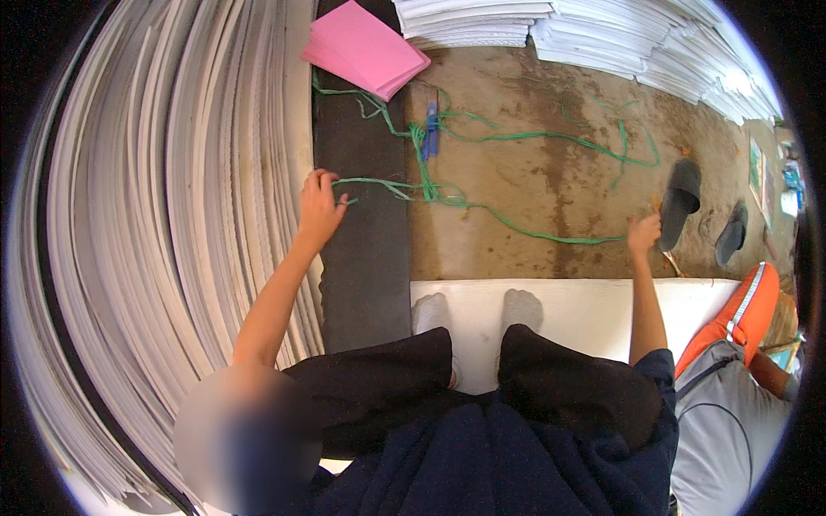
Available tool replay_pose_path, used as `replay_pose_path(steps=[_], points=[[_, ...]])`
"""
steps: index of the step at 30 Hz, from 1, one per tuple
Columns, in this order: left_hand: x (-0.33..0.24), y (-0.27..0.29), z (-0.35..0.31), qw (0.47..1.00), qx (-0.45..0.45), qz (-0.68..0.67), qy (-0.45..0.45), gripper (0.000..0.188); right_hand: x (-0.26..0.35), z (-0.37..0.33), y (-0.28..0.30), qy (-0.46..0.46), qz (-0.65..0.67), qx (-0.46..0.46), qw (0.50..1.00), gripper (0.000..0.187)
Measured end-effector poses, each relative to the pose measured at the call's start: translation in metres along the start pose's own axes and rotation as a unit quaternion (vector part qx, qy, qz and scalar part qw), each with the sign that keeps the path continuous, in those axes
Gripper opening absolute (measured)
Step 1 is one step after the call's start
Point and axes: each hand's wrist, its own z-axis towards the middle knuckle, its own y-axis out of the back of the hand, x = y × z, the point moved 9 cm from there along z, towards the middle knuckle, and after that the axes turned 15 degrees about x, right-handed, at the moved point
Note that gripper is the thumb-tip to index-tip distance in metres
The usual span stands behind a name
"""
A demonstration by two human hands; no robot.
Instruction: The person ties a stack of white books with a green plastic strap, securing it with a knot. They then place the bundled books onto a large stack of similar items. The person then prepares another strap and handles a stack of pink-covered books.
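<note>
My left hand (320, 208) is at the edge of the big paper stack, its fingers closed on one end of a green plastic string (533, 234). That string runs to the right, low over the floor, to my right hand (643, 232), which is closed on its other part. Between my hands the string passes a loose green tangle (422, 159). A second green string (551, 135) lies farther off, roughly parallel, and bends back on itself at its right end. Beside the tangle lies a narrow blue thing (431, 129) whose kind I cannot make out.
A tall stack of paper sheets (198, 172) fills the left. Pink sheets (366, 47) lie on a dark strip (366, 267). White paper piles (602, 39) stand at the back. My socked feet rest on a white board (585, 318). Dark slippers (681, 202) and another person (723, 421) are at right.
</note>
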Motion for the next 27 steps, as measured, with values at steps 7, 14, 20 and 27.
replay_pose_path(steps=[7, 14, 20, 27], points=[[-0.117, -0.07, 0.038, 0.987, 0.078, 0.042, -0.134, 0.038, 0.227, -0.081, -0.016, 0.329, 0.262, 0.195, 0.886, 0.042], [-0.101, -0.109, 0.044, 0.994, 0.109, 0.0, -0.026, 0.046, 0.325, -0.137, -0.037, 0.445, 0.249, 0.331, 0.794, 0.049], [-0.099, -0.106, 0.047, 0.993, 0.098, -0.061, -0.003, 0.05, 0.347, -0.147, -0.062, 0.5, 0.194, 0.304, 0.787, 0.052], [-0.125, -0.1, 0.058, 0.978, 0.087, -0.179, -0.069, 0.057, 0.342, -0.141, -0.05, 0.185, 0.545, 0.517, 0.634, 0.052]])
